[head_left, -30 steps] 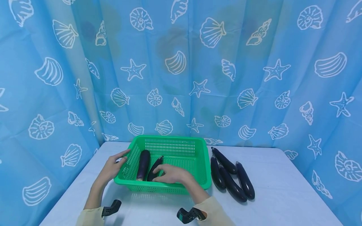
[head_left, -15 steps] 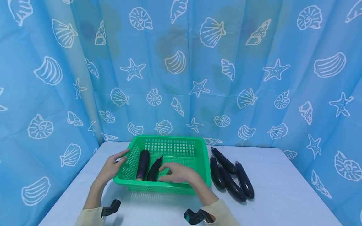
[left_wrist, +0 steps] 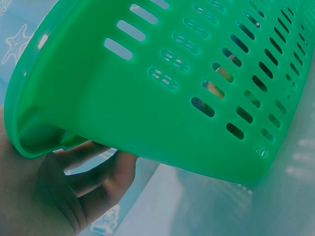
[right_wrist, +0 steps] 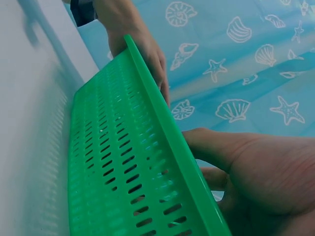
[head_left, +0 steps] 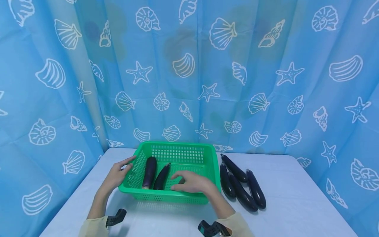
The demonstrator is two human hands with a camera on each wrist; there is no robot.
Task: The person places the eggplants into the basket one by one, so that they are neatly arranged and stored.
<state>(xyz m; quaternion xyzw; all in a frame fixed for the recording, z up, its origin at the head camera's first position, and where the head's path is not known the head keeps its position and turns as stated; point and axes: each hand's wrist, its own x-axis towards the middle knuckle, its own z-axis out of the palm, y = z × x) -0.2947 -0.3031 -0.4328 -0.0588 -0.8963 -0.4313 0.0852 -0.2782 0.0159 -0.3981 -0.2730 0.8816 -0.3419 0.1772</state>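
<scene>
A green plastic basket point(head_left: 180, 194) with slotted walls stands on the table. My left hand point(head_left: 116, 176) grips its left rim; in the left wrist view the fingers point(left_wrist: 115, 179) curl in under the rim. Inside, at the left, lie a thick dark purple eggplant point(head_left: 150, 171) and a slimmer, nearly black eggplant point(head_left: 161, 177), side by side. My right hand point(head_left: 190, 182) hovers over the basket's front part, to the right of the slim eggplant. Its thumb and fingers are apart and loosely bent, with nothing between them. In the right wrist view the front rim hides part of its fingers.
Several glossy dark eggplants point(head_left: 244, 194) lie close together on the white tabletop point(head_left: 296, 197), just right of the basket. A blue curtain point(head_left: 189, 82) with white shell prints hangs behind and at both sides of the table.
My right hand has let go of the slim eggplant and shifted right, away from it. The slim eggplant rests in the basket. My left hand stays on the rim.
</scene>
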